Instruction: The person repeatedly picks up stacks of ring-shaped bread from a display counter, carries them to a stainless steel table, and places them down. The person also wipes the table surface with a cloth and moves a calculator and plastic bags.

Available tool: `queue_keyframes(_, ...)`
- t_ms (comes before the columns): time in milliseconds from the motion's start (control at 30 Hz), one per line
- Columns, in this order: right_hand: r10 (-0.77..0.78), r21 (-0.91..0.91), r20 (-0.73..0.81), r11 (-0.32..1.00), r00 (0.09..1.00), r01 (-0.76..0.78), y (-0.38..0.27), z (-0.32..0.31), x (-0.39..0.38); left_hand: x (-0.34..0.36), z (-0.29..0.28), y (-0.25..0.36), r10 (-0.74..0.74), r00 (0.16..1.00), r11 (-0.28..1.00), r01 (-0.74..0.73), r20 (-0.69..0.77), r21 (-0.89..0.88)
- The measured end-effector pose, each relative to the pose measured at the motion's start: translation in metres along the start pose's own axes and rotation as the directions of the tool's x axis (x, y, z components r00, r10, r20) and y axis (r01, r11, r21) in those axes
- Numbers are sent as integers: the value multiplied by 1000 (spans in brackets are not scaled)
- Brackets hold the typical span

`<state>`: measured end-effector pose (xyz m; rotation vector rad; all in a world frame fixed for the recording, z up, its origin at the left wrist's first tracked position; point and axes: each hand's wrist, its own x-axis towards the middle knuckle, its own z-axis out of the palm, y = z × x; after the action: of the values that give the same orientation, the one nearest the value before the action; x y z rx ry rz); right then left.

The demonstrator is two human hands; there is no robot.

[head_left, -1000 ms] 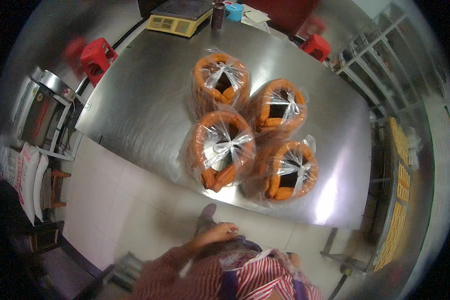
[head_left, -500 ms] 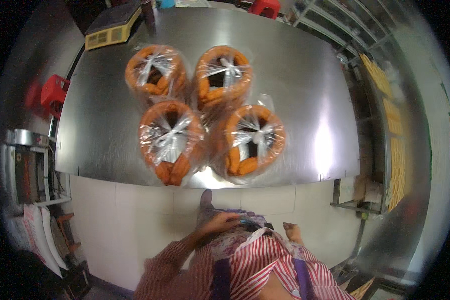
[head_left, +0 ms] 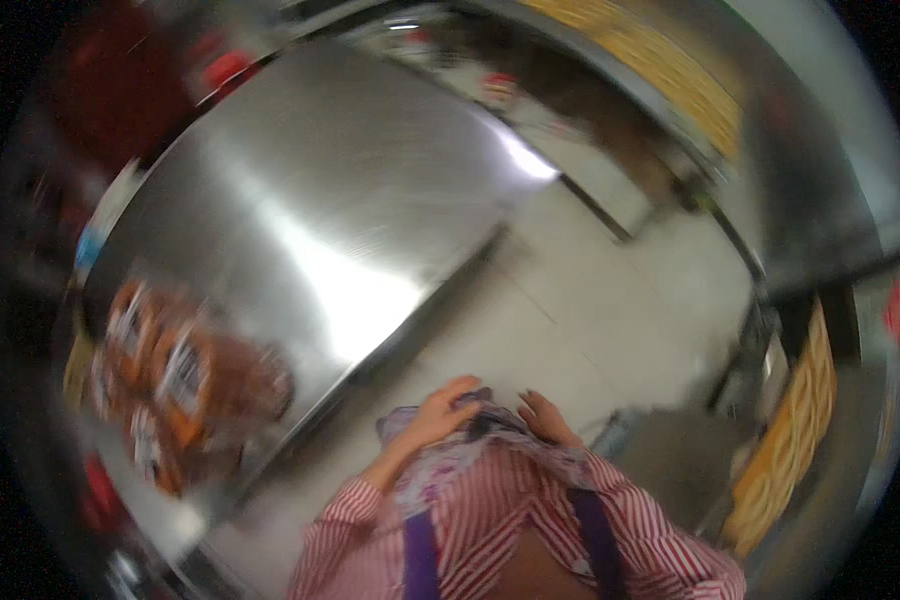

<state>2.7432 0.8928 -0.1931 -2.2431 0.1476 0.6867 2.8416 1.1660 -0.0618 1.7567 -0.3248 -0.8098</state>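
The left hand [head_left: 448, 412] is bare, fingers slightly apart, at the patterned cloth [head_left: 510, 440] by the waist, contact unclear; the right hand [head_left: 550, 418] sits beside it, fingers loosely parted, nothing visibly gripped. Bagged orange rings [head_left: 200, 375] stand leftward on the steel surface [head_left: 370, 170], well apart; blurred, tied tops seemingly up, long axes roughly vertical. Likely a lull between handling; gripping one would call for reaching left.

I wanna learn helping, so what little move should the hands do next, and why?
Perhaps stretch the left hand toward the bagged orange-brown rings on the metal table: it looks nearer them than the right hand, and both hands seem to hold nothing, though the picture is blurred.
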Motion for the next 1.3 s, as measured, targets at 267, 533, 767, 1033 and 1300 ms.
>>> queue_keyframes(267,-96,604,260,792,961,-84,93,-82,8,206,73,50,-496,643,827,145,583,543)
queue_keyframes(533,417,312,-385,898,823,-309,250,-240,38,432,93,101,-217,855,629,-246,471,737)
queue_keyframes(767,489,114,-293,871,821,-478,301,-384,73,653,225,219,-67,757,639,-468,650,611)
queue_keyframes(1033,747,708,-395,619,534,-341,408,-486,101,900,389,372,513,710,550,-703,482,451)
queue_keyframes(1300,547,489,-677,834,492,-256,565,-795,148,1177,350,330,806,585,277,-241,-88,930)
